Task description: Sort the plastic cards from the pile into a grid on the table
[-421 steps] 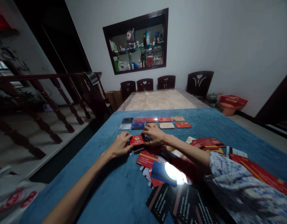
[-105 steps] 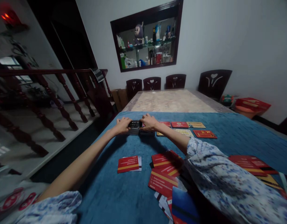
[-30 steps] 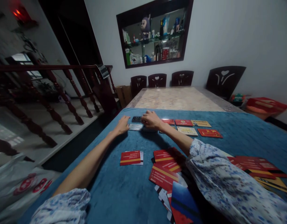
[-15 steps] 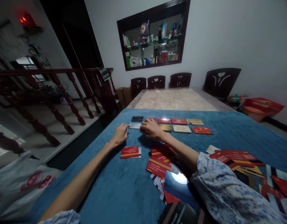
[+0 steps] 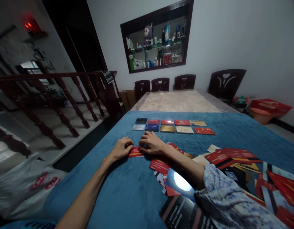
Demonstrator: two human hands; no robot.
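My left hand [image 5: 123, 148] and my right hand [image 5: 150, 143] grip a small stack of red cards [image 5: 136, 152] from its two ends, fingers curled, low over the blue cloth. Beyond them lie two rows of card stacks. The back row runs from a black stack [image 5: 141, 121] to a yellow one [image 5: 197, 123]. In the front row are a silver stack [image 5: 138, 127], a dark blue stack [image 5: 152, 128], a gold stack [image 5: 167, 129], a cream stack [image 5: 184, 129] and a red stack [image 5: 204, 131]. Loose cards [image 5: 160, 166] lie under and beside my right forearm.
A blue cloth [image 5: 118, 190] covers the near part of the table, with bare stone tabletop [image 5: 175, 100] behind. More loose cards [image 5: 233, 157] spread at the right. Dark chairs [image 5: 185, 82] stand at the far side. A white plastic bag [image 5: 29, 187] sits on the left.
Both hands have come back from the card rows to the red stack nearer me and closed on its ends. The dark blue stack in the front row is now uncovered.
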